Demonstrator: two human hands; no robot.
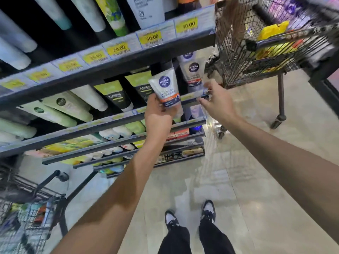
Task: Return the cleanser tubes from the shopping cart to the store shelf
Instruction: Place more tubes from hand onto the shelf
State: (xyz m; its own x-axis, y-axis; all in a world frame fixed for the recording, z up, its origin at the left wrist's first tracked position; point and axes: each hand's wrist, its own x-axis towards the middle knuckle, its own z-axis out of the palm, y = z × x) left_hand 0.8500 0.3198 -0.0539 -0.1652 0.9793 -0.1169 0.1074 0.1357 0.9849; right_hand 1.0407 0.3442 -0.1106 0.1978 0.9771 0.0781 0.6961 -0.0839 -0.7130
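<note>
Item: 1 cleanser tube (pixel 167 90), clamped at its lower end in the left hand (pixel 158 114) grip, before the shelf (pixel 194 99).
Likely light, soft-walled, slick; hold mid-body. Right hand (pixel 218 102) spread, touching shelf edge beside the grip.

The white tube (pixel 166 90) held in the left grip (pixel 157 116) reads "NIVEA MEN" in a dark blue circle, with "OIL CONTROL" below it; the smaller print under that is too blurred to read. A second tube (pixel 192 70) standing on the shelf (pixel 128 57) behind carries the same "NIVEA MEN" circle. Yellow price tags on the shelf edge read "10.00" (pixel 187 24), "30.00" (pixel 151 37), "20.00" (pixel 118 48) and "25.00" (pixel 95 56); the tags further left are blurred beyond reading.
</note>
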